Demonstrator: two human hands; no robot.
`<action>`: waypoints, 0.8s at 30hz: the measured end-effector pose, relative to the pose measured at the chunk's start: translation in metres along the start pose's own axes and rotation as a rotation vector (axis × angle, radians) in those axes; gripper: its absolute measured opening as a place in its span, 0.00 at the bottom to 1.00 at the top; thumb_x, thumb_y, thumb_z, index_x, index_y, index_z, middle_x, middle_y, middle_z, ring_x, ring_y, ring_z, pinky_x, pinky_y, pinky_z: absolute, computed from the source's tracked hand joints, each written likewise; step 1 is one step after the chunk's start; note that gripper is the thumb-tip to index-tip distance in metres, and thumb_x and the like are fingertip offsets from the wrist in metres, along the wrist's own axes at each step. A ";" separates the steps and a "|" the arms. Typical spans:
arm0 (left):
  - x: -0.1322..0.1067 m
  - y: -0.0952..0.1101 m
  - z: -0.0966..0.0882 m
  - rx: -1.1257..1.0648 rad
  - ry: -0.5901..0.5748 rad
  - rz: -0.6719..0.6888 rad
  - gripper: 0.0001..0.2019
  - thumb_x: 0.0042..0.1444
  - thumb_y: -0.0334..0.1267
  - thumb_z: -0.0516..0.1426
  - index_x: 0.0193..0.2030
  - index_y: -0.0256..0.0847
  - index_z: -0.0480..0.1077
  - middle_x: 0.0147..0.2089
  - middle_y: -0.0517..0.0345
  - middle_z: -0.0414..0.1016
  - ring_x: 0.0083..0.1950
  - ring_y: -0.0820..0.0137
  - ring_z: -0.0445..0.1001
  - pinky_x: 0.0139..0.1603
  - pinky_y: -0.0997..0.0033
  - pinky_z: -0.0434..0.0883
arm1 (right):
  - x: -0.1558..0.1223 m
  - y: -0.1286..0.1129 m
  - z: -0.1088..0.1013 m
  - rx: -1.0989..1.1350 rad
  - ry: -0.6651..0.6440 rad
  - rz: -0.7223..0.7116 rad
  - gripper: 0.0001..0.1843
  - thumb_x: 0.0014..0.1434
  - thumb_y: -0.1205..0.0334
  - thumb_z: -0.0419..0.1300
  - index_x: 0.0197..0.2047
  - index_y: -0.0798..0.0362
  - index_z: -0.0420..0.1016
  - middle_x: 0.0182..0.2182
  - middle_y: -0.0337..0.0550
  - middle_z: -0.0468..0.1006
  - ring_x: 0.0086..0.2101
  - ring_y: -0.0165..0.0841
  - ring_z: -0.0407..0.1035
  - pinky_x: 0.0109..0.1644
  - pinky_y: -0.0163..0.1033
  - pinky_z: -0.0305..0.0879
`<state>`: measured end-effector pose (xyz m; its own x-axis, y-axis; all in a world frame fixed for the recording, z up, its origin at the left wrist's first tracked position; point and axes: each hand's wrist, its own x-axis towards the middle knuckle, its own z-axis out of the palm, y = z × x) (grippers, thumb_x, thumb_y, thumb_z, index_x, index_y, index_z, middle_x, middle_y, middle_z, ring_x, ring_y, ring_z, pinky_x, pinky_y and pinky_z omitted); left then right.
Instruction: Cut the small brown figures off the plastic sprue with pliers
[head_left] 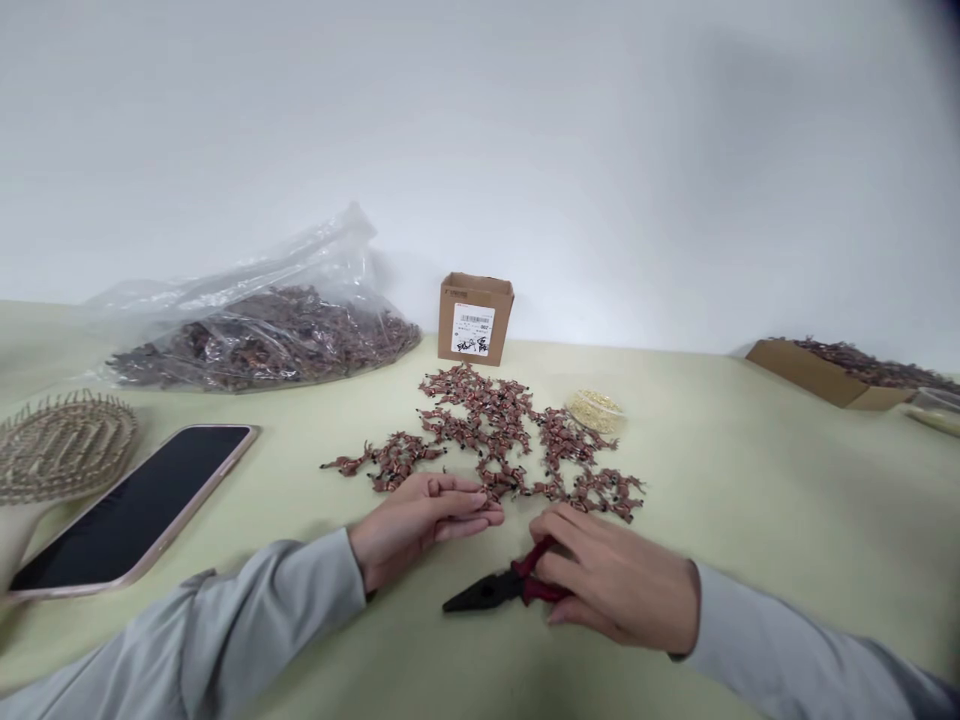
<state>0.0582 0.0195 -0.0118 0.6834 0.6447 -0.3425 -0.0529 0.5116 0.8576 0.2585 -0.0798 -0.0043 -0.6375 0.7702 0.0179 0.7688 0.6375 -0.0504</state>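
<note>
My left hand (420,520) is low over the table, its thumb and fingers closed on a small brown figure (490,496) at the near edge of a loose pile. The pile (480,415) is made of many similar reddish-brown, animal-like figures with thin limbs and dark tips. In my right hand (615,575) are needle-nose pliers (486,593) with red handles and black jaws. The fingers wrap round the handles, and the jaws point left, below my left hand. Whether the jaws are parted is hard to make out.
Behind the pile stands a small cardboard box (447,320) with a white label. Gold-coloured bits (595,410) lie right of it. A clear plastic bag (262,335) of brown figures, a phone (142,510) and a hairbrush (67,450) are left. A filled cardboard tray (810,375) sits far right.
</note>
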 end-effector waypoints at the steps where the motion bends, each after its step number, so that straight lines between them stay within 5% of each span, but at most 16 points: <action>1: 0.000 0.000 0.000 0.001 0.002 -0.001 0.06 0.46 0.30 0.59 0.32 0.31 0.69 0.37 0.47 0.77 0.43 0.66 0.74 0.46 0.77 0.70 | -0.001 -0.001 -0.001 -0.009 -0.005 0.002 0.12 0.56 0.55 0.50 0.37 0.55 0.64 0.42 0.50 0.64 0.42 0.38 0.59 0.42 0.43 0.62; 12: 0.002 -0.005 -0.003 -0.028 -0.005 0.044 0.06 0.45 0.29 0.60 0.32 0.31 0.69 0.37 0.47 0.77 0.43 0.66 0.74 0.46 0.76 0.70 | -0.028 0.001 0.009 -0.009 0.151 0.002 0.07 0.51 0.72 0.50 0.35 0.59 0.64 0.37 0.50 0.68 0.38 0.35 0.61 0.40 0.41 0.63; 17: 0.002 -0.006 -0.002 -0.048 -0.018 0.047 0.07 0.44 0.29 0.61 0.31 0.32 0.69 0.36 0.47 0.77 0.42 0.66 0.74 0.46 0.75 0.70 | -0.034 0.013 -0.017 -0.379 0.238 -0.123 0.10 0.54 0.74 0.50 0.39 0.61 0.68 0.42 0.52 0.69 0.45 0.45 0.59 0.42 0.51 0.60; 24: 0.003 -0.007 -0.002 -0.014 -0.031 0.056 0.08 0.42 0.33 0.62 0.30 0.32 0.70 0.34 0.48 0.78 0.40 0.66 0.75 0.44 0.74 0.71 | -0.019 0.018 -0.056 -0.552 0.191 -0.130 0.09 0.55 0.71 0.50 0.36 0.60 0.70 0.40 0.51 0.71 0.43 0.44 0.61 0.38 0.48 0.62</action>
<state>0.0593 0.0193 -0.0193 0.7016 0.6543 -0.2821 -0.1013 0.4835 0.8695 0.2875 -0.0821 0.0507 -0.7472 0.6421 0.1713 0.6300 0.6024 0.4900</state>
